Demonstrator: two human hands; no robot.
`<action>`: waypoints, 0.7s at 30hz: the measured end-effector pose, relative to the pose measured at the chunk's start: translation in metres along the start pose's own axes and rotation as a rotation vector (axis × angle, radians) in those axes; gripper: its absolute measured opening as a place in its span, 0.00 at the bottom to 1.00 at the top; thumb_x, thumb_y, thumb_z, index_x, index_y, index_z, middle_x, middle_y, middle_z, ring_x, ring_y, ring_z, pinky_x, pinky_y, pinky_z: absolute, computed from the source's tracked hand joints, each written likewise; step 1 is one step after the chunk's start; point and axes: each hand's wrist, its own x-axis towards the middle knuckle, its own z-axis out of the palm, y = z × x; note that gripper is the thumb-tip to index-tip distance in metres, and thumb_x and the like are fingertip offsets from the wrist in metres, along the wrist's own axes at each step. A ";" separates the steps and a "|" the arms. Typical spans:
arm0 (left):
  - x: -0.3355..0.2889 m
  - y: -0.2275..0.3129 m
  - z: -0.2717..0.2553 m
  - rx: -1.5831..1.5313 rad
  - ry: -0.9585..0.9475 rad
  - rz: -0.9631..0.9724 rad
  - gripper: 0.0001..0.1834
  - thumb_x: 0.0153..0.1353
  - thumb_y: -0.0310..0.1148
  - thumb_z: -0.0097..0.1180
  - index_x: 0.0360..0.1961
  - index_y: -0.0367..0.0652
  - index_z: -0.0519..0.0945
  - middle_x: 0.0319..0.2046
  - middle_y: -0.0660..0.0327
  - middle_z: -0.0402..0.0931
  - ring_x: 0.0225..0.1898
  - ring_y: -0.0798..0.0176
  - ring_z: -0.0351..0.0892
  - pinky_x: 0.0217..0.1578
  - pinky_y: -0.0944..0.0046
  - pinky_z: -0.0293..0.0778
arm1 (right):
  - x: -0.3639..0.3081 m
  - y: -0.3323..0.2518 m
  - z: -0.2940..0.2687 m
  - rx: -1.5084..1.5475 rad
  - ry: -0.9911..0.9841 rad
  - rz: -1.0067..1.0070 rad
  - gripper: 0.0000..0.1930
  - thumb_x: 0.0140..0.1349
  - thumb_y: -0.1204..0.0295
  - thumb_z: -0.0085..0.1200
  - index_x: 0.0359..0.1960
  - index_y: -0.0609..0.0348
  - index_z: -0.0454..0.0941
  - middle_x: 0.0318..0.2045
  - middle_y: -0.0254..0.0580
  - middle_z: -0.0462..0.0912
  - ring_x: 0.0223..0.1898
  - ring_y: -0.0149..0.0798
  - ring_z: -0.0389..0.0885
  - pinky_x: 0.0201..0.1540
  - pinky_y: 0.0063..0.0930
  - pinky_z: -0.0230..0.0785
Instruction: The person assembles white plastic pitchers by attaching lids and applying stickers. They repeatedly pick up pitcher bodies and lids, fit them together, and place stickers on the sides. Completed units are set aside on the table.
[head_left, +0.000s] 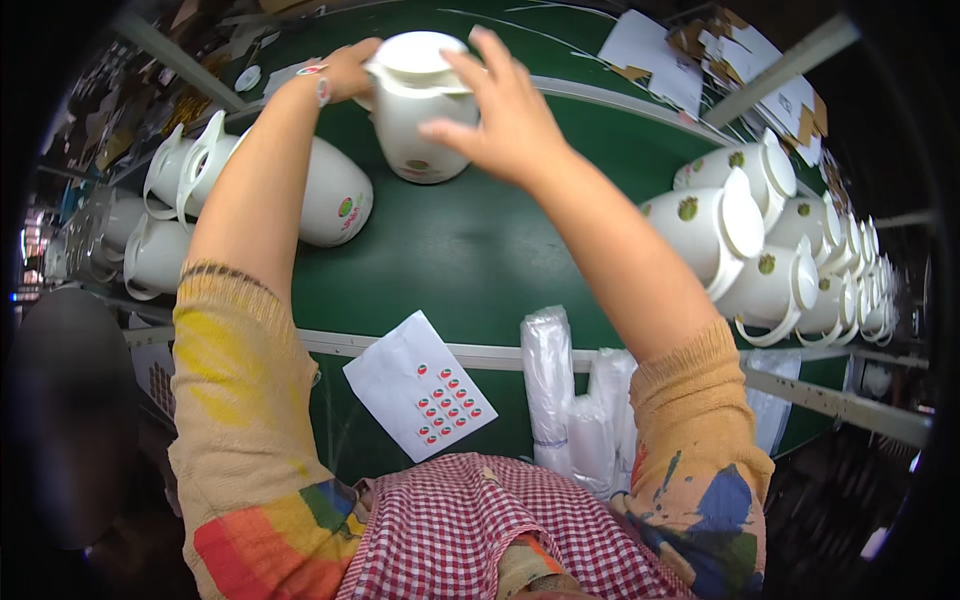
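A white lidded jug [420, 125] stands upright on the green work surface, at the far middle, with a small red-and-green sticker low on its front. My left hand [349, 72] is closed at its left side by the handle; part of the fingers is hidden. My right hand [505, 115] is spread at the jug's right side, thumb in front of the body and fingers near the lid; whether it touches is hard to tell. Small stickers [313, 70] cling to my left wrist. Near my body lies a white sheet [395, 365] with rows of red-and-green oval stickers.
Several white jugs lie on their sides at left, one sticker-marked jug [338, 190] closest. More lidded jugs [700, 225] lie stacked at right. Clear plastic bags [548, 375] sit by the front metal rail [480, 356]. Papers and cardboard [655, 60] lie at the back right.
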 end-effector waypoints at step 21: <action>-0.369 0.114 0.126 -0.823 0.365 0.276 0.12 0.43 0.28 0.63 0.32 0.36 0.82 0.42 0.54 0.82 0.44 0.52 0.81 0.47 0.59 0.76 | -0.203 -0.141 -0.133 0.300 -0.391 0.094 0.39 0.42 0.63 0.60 0.61 0.60 0.68 0.60 0.58 0.67 0.62 0.57 0.65 0.64 0.44 0.57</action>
